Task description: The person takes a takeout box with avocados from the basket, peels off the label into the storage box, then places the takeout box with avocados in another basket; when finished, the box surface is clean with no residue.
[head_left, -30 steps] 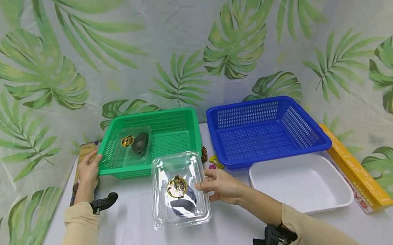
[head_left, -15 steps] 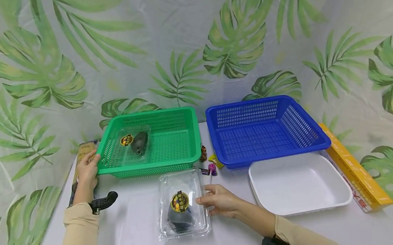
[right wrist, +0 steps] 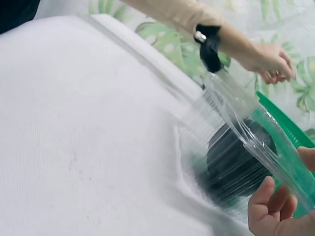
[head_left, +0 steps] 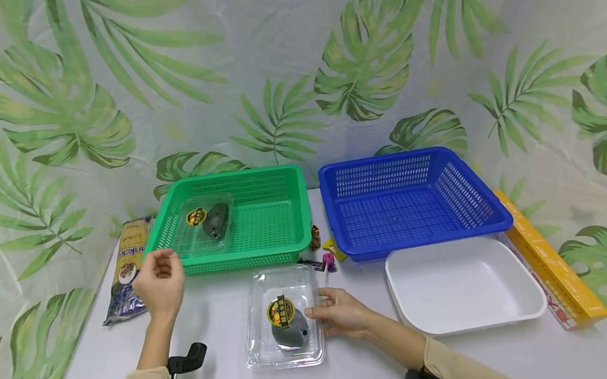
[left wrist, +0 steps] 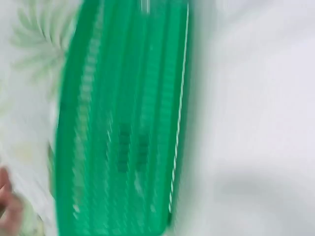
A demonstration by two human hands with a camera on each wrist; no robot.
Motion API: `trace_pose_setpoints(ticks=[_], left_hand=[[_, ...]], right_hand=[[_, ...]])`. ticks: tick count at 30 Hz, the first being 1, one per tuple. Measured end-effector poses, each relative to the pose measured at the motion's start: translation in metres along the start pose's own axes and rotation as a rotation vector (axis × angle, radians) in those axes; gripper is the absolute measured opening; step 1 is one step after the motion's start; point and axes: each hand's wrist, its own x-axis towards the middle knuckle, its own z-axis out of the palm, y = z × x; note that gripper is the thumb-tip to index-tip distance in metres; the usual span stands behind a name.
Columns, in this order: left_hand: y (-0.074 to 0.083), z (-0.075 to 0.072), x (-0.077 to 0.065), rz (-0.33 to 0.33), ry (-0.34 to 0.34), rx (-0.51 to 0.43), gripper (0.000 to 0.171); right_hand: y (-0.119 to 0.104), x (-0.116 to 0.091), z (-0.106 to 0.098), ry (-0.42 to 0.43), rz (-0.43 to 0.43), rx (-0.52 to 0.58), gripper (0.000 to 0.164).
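My right hand [head_left: 342, 314] pinches the right edge of a clear plastic clamshell box [head_left: 260, 324] in front of the green basket. Inside that box lies a dark grey rounded thing [head_left: 289, 333] with a small black hole, under a black and gold sticker [head_left: 281, 312]. In the right wrist view the box [right wrist: 246, 128] is tilted and blurred, with thumb and fingers at its edge. My left hand [head_left: 160, 284], its fingers loosely curled around nothing, is just before the near left corner of the green basket [head_left: 255, 259]. A similar clear box [head_left: 192, 237] lies in that basket.
A blue basket [head_left: 420, 243] stands back right, with a white tray [head_left: 466, 289] before it. A long orange box [head_left: 555, 265] lies along the right side. Several wrapped candies [head_left: 332, 249] lie between the baskets. A printed packet [head_left: 128, 269] is at the left.
My left hand has let go of the green basket's left rim and moved toward me and right. The right hand has brought its clear box lower, nearer me, and now holds it almost still.
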Motion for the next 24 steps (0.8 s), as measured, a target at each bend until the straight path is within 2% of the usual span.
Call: trace_pose_setpoints(ticks=[1, 3, 6, 7, 9, 12, 15, 18, 24], left_hand=[[0.007, -0.002, -0.006, 0.015, -0.130, -0.027, 0.004], [0.019, -0.004, -0.018, -0.034, -0.441, -0.070, 0.004], [0.031, -0.005, -0.034, -0.210, -0.885, -0.108, 0.028], [0.033, -0.004, -0.038, -0.279, -0.997, -0.128, 0.040], [0.035, -0.002, -0.046, -0.397, -1.146, -0.190, 0.064], [0.034, 0.002, -0.053, -0.509, -1.240, -0.306, 0.087], [0.032, 0.005, -0.056, -0.555, -1.273, -0.379, 0.091], [0.032, 0.007, -0.056, -0.565, -1.282, -0.403, 0.090], [0.036, 0.007, -0.056, -0.580, -1.273, -0.410, 0.083]], right_hand=[[0.000, 0.000, 0.000, 0.017, -0.026, -0.046, 0.075], [-0.001, 0.000, -0.001, 0.068, -0.095, -0.183, 0.080], [-0.005, 0.000, -0.001, 0.161, -0.249, -0.477, 0.087], [-0.007, 0.000, -0.001, 0.186, -0.309, -0.576, 0.088], [-0.011, 0.000, 0.000, 0.218, -0.419, -0.741, 0.086], [-0.020, 0.002, 0.004, 0.226, -0.559, -0.904, 0.076], [-0.028, 0.006, 0.010, 0.206, -0.622, -1.003, 0.063], [-0.033, 0.011, 0.016, 0.183, -0.628, -1.107, 0.057], [-0.039, 0.017, 0.027, 0.133, -0.557, -1.288, 0.058]])
